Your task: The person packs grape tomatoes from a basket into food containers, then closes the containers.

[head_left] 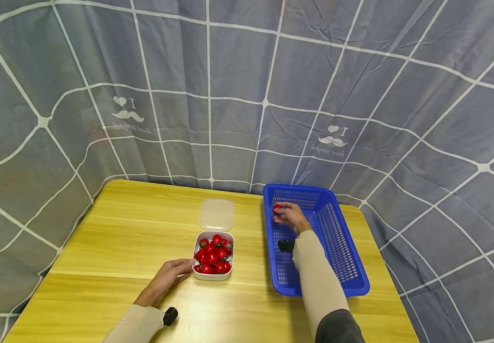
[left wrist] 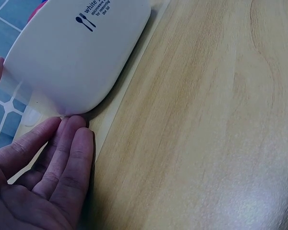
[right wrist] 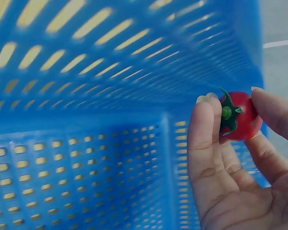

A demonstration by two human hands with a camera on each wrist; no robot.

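Observation:
Between thumb and fingers my right hand (head_left: 291, 216) pinches a cherry tomato (right wrist: 242, 116), red with a green calyx. That hand is over the far left part of a blue slotted plastic basket (head_left: 361, 281). My left hand (head_left: 168, 278) lies beside a small white container (head_left: 211, 276), its fingertips touching the container's wall near a lower corner, as the left wrist view shows. Several red cherry tomatoes (head_left: 211, 257) fill the container. In the left wrist view the container's outer wall (left wrist: 81, 52) carries printed words and a fork-and-spoon mark.
A translucent lid (head_left: 216, 214) lies flat on the wooden table (head_left: 144, 228), just behind the container. The basket stands at the table's right side. A grey curtain with white grid lines (head_left: 238, 119) hangs round the table's back and sides.

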